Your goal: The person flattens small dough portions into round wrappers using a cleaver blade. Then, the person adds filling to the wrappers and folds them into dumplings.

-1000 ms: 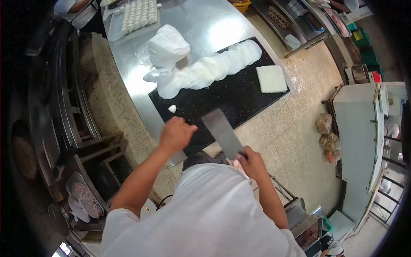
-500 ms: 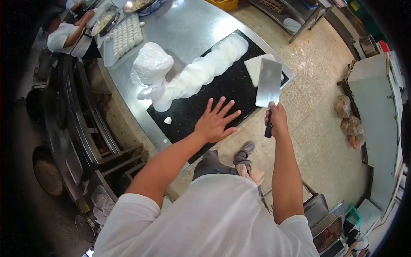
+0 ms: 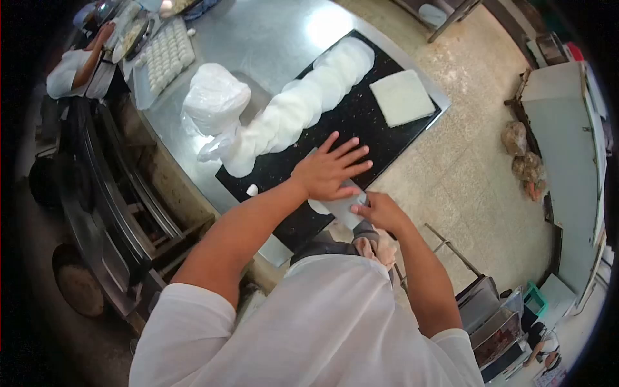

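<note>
My right hand (image 3: 382, 211) grips a cleaver, its handle mostly hidden in the fingers. The broad cleaver blade (image 3: 346, 210) lies low over the near part of a black speckled board (image 3: 377, 138). Spread flat across the blade is my left hand (image 3: 327, 173), fingers apart. A white edge, perhaps dough, peeks out beside the blade. Past my left hand, a long row of overlapping thin white dough rounds (image 3: 296, 109) runs along the board. One small dough piece (image 3: 252, 190) sits near my left forearm. A folded white cloth (image 3: 403, 98) rests at the board's far right corner.
A filled white plastic bag (image 3: 216, 100) stands on the steel table (image 3: 271, 39) beside the dough rounds. Farther left is a tray (image 3: 142, 90) of several small dough pieces, near a co-worker (image 3: 68, 74). A stove (image 3: 122, 213) borders the left side; bagged goods (image 3: 525, 161) lie at right.
My right hand has brought the cleaver from over the cloth down and left, under my left hand. The cloth is now uncovered. My left hand stays spread in nearly the same place.
</note>
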`<state>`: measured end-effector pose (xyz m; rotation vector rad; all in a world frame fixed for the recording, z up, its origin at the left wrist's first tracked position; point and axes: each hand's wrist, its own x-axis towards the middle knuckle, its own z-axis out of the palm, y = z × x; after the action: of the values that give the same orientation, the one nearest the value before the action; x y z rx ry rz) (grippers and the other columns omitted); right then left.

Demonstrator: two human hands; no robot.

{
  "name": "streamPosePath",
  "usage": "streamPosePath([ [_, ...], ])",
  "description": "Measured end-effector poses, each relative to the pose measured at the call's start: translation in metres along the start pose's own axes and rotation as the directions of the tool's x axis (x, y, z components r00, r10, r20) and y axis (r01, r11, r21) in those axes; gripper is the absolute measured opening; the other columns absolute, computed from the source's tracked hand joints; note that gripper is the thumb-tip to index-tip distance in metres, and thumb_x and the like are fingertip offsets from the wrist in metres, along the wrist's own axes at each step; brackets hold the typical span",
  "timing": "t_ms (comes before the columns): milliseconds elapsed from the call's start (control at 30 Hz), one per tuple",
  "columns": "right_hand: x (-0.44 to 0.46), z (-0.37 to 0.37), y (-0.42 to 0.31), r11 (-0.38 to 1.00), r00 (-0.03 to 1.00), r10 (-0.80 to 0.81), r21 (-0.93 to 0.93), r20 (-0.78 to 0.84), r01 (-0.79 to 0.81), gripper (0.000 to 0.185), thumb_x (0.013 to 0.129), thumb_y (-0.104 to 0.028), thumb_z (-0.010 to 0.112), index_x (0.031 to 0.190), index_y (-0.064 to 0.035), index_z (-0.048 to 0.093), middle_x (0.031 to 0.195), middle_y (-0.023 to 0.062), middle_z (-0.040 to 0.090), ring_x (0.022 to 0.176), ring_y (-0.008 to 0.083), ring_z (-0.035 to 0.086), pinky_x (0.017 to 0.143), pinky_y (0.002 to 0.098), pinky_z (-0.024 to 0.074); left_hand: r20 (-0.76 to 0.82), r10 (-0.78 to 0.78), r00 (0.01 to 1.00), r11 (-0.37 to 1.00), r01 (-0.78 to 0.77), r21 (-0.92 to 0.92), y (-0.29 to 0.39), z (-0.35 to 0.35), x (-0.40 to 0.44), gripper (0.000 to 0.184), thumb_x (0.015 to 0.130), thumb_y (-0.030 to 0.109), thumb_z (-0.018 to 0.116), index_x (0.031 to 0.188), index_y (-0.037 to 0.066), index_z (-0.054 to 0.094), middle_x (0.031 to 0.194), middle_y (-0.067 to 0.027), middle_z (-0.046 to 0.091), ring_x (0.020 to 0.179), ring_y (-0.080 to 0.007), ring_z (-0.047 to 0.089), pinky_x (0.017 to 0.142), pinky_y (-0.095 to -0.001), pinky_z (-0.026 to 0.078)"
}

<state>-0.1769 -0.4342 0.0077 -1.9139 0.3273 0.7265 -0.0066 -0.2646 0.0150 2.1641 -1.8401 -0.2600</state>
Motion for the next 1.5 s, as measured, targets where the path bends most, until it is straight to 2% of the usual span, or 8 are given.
streamPosePath([
  [167, -0.033, 0.014, 0.001, 0.994, 0.994, 0.081, -0.063, -0.067, -0.086, 0.049, 0.085, -0.034, 0.077, 0.116, 0.0009, 0.064, 0.101, 0.0269, 0.070, 0.093, 0.0453, 0.069, 0.082, 0.0487, 0.0535, -0.063, 0.014, 0.998, 1.000, -0.013, 0.023, 0.012, -0.001, 0.002, 0.070, 0.092, 0.060, 0.055, 0.151, 0.023, 0.048, 0.159, -0.0090, 0.041, 0.150, -0.0325, 0.032, 0.122, -0.0609, 0.014],
  [233, -0.059, 0.040, 0.006, 0.994, 0.999, 0.040, -0.102, -0.017, -0.042, 0.052, 0.084, -0.035, 0.077, 0.117, 0.0010, 0.062, 0.105, 0.0275, 0.069, 0.094, 0.0455, 0.069, 0.082, 0.0495, 0.0537, 0.207, 0.268, 0.941, 0.954, -0.228, -0.194, 0.045, -0.006, -0.026, 0.070, 0.092, 0.061, 0.054, 0.150, 0.022, 0.049, 0.159, -0.0105, 0.041, 0.151, -0.0329, 0.031, 0.122, -0.0624, 0.014],
  [300, -0.069, 0.063, 0.000, 0.991, 0.939, -0.116, -0.107, -0.323, 0.085, 0.069, 0.082, -0.034, 0.080, 0.129, 0.0097, 0.054, 0.086, 0.0270, 0.071, 0.087, 0.0448, 0.071, 0.076, 0.0486, 0.0554, 0.180, 0.292, 0.939, 0.948, -0.260, -0.181, 0.034, 0.015, -0.019, 0.072, 0.091, 0.062, 0.055, 0.150, 0.021, 0.049, 0.159, -0.0108, 0.041, 0.151, -0.0332, 0.031, 0.121, -0.0630, 0.014],
  [433, -0.033, 0.010, -0.027, 0.956, 0.960, 0.247, -0.129, -0.132, -0.264, 0.067, 0.079, -0.039, 0.080, 0.126, 0.0005, 0.054, 0.101, 0.0290, 0.070, 0.093, 0.0450, 0.070, 0.078, 0.0520, 0.0551, 0.076, 0.256, 0.964, 0.965, -0.251, -0.075, 0.005, 0.013, 0.008, 0.075, 0.087, 0.062, 0.058, 0.149, 0.020, 0.050, 0.159, -0.0111, 0.041, 0.151, -0.0332, 0.031, 0.121, -0.0634, 0.013],
  [767, -0.065, 0.068, 0.016, 0.986, 0.903, -0.139, -0.145, -0.408, 0.087, 0.068, 0.079, -0.037, 0.082, 0.125, 0.0035, 0.052, 0.093, 0.0258, 0.072, 0.089, 0.0434, 0.071, 0.078, 0.0499, 0.0554, 0.157, 0.363, 0.918, 0.928, -0.342, -0.148, 0.046, 0.032, -0.014, 0.071, 0.089, 0.065, 0.056, 0.146, 0.023, 0.053, 0.158, -0.0091, 0.043, 0.151, -0.0353, 0.030, 0.121, -0.0636, 0.014],
  [867, -0.060, 0.025, -0.022, 0.944, 0.931, 0.297, -0.080, -0.214, -0.320, 0.064, 0.076, -0.040, 0.085, 0.114, 0.0012, 0.054, 0.095, 0.0251, 0.072, 0.092, 0.0433, 0.071, 0.079, 0.0505, 0.0553, 0.113, 0.299, 0.948, 0.953, -0.290, -0.089, 0.031, 0.018, 0.014, 0.069, 0.089, 0.066, 0.056, 0.143, 0.023, 0.056, 0.155, -0.0079, 0.047, 0.149, -0.0349, 0.033, 0.120, -0.0638, 0.017],
  [1267, -0.079, 0.069, 0.029, 0.976, 0.939, -0.014, -0.211, -0.345, -0.063, 0.078, 0.073, -0.042, 0.086, 0.126, 0.0037, 0.052, 0.090, 0.0245, 0.072, 0.090, 0.0423, 0.071, 0.078, 0.0497, 0.0557, 0.086, 0.295, 0.952, 0.950, -0.282, -0.134, 0.058, 0.035, -0.009, 0.069, 0.089, 0.065, 0.057, 0.144, 0.023, 0.056, 0.156, -0.0091, 0.045, 0.148, -0.0357, 0.033, 0.120, -0.0643, 0.015],
  [1500, -0.024, -0.044, -0.035, 0.932, 0.978, 0.089, -0.332, -0.187, -0.148, 0.066, 0.079, -0.045, 0.081, 0.115, 0.0022, 0.053, 0.096, 0.0273, 0.071, 0.093, 0.0447, 0.070, 0.078, 0.0527, 0.0547, -0.047, 0.079, 0.996, 0.996, -0.076, 0.049, -0.003, 0.005, 0.049, 0.069, 0.088, 0.064, 0.059, 0.143, 0.022, 0.056, 0.155, -0.0112, 0.046, 0.150, -0.0357, 0.032, 0.121, -0.0638, 0.014],
])
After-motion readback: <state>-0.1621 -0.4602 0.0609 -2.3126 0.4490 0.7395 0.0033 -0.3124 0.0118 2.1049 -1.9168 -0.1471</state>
